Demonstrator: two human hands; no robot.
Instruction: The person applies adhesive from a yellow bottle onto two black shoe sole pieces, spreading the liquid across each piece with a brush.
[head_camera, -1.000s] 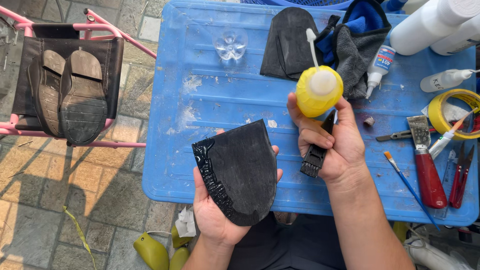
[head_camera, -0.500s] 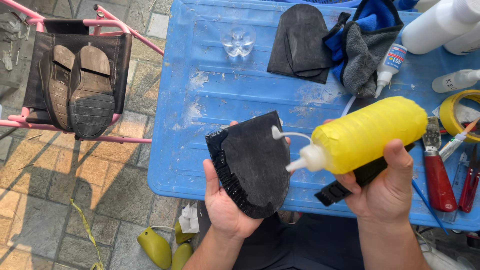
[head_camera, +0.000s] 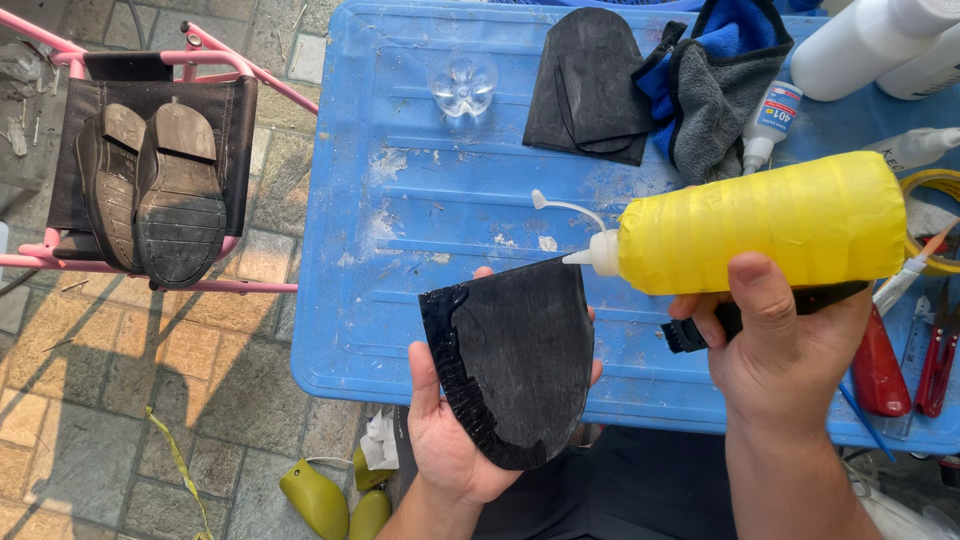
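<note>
1. The left hand (head_camera: 450, 440) lies palm up under a black rubber half-sole (head_camera: 515, 360), fingers curled round its edges, and holds it flat just in front of the near edge of the blue table (head_camera: 400, 200).
2. The right hand (head_camera: 790, 350) is wrapped tight round a yellow squeeze bottle (head_camera: 760, 220) tipped on its side, with the thumb across the front. A small black brush (head_camera: 700, 330) is tucked in the same fist under the bottle.
3. The white nozzle (head_camera: 590, 258) sits right at the top corner of the half-sole, with its little cap dangling off to the side on a thin strap.
4. So the bottle is open and aimed, but no glue shows on the rubber. The sole's face looks dull and dry, with only a glossy ridged band along its left edge.
5. Judging from that, spreading has hardly begun: the squeeze and the brushing are left to do.
6. On the pink stool (head_camera: 60, 250) to the left, a pair of shoes (head_camera: 155, 195) lies soles up, well apart from the hands and untouched.
7. More black sole pieces (head_camera: 590, 90) wait at the far side of the table, beside a blue and grey cloth (head_camera: 710, 100).
</note>
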